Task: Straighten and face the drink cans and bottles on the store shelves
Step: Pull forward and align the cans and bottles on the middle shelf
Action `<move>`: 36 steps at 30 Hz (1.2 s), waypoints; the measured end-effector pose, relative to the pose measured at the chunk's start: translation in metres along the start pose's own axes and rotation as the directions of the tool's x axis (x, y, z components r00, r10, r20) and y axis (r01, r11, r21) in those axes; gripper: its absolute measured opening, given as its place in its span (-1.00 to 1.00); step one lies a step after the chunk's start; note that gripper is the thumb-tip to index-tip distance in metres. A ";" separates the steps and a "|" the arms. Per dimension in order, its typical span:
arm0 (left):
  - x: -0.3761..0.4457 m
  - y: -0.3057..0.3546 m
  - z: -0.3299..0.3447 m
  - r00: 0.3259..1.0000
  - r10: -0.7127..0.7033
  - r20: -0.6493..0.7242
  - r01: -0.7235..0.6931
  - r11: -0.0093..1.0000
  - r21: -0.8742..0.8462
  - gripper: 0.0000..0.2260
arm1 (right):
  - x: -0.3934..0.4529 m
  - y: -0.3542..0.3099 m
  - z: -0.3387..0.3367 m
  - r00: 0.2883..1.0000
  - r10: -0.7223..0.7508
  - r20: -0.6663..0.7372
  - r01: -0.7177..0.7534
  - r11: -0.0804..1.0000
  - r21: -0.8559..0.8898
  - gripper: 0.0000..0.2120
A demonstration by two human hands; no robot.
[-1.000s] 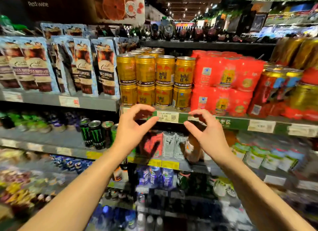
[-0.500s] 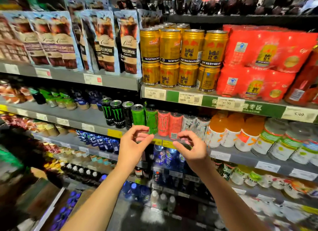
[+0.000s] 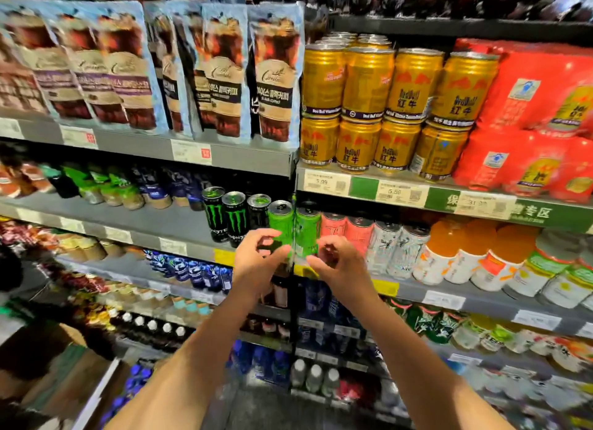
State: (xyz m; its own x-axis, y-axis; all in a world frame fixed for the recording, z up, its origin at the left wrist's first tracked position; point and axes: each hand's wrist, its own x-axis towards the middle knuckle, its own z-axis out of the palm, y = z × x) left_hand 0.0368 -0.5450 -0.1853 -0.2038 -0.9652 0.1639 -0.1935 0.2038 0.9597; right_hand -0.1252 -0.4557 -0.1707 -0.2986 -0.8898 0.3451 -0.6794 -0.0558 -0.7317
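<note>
- Both hands have dropped from the price-tag rail under the gold cans to the shelf below, and the view has tipped downward with them.
- The left hand (image 3: 256,263) is in front of the left bright green can (image 3: 281,224), fingers loosely curled with the thumb apart; I cannot tell whether it has hold of the can.
- The right hand (image 3: 340,264) is in front of the right bright green can (image 3: 307,229), fingers bent the same way; contact is just as unclear.
- The two green cans stand upright side by side at the shelf's front edge, either side of the upright post.
- Left of them stand three black Monster cans (image 3: 236,218) with the green claw mark and "MONSTER" lettering.
- Right of them come pink cans (image 3: 359,234), then white cans (image 3: 398,246), then orange-topped bottles (image 3: 449,253).
- Above, the gold Red Bull cans (image 3: 414,83) are stacked two high, reading "RedBull 红牛".
- A price tag (image 3: 321,182) under them reads 5.99.
- Upper left hang iced-coffee pouches (image 3: 276,76) with Korean writing.
</note>
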 end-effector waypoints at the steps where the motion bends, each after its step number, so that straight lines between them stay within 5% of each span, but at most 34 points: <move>1: 0.009 -0.003 -0.005 0.999 0.044 -0.009 -0.043 0.999 0.028 -0.75 | 0.011 -0.004 0.009 1.000 -0.007 0.000 0.007 1.000 -0.018 -0.73; 9: 0.091 -0.019 -0.030 0.930 0.362 0.065 -0.359 0.859 0.365 -0.67 | 0.080 -0.027 0.069 0.998 0.068 0.013 -0.066 0.990 -0.127 -0.59; 12: 0.103 -0.028 -0.036 0.926 0.363 0.108 -0.370 0.811 0.453 -0.66 | 0.087 -0.026 0.082 0.992 0.123 0.000 -0.121 0.973 -0.195 -0.63; 16: 0.109 -0.035 -0.038 0.922 0.362 0.140 -0.384 0.804 0.454 -0.72 | 0.086 -0.026 0.094 0.987 0.105 -0.120 -0.130 0.966 -0.224 -0.78; 26: 0.111 -0.035 -0.033 0.867 0.475 0.155 -0.481 0.711 0.514 -0.71 | 0.086 -0.024 0.108 0.972 0.066 -0.225 -0.138 0.937 -0.321 -0.73; 36: 0.127 -0.034 -0.042 0.851 0.501 0.159 -0.509 0.708 0.490 -0.66 | 0.105 -0.025 0.100 0.977 -0.013 -0.212 -0.136 0.727 -0.673 -0.63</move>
State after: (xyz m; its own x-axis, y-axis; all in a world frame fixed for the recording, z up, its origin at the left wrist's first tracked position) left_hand 0.0576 -0.6809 -0.1873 -0.4231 -0.6928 0.5840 -0.5031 0.7157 0.4844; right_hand -0.0726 -0.5935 -0.1751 -0.4249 -0.7730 0.4710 -0.9044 0.3853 -0.1836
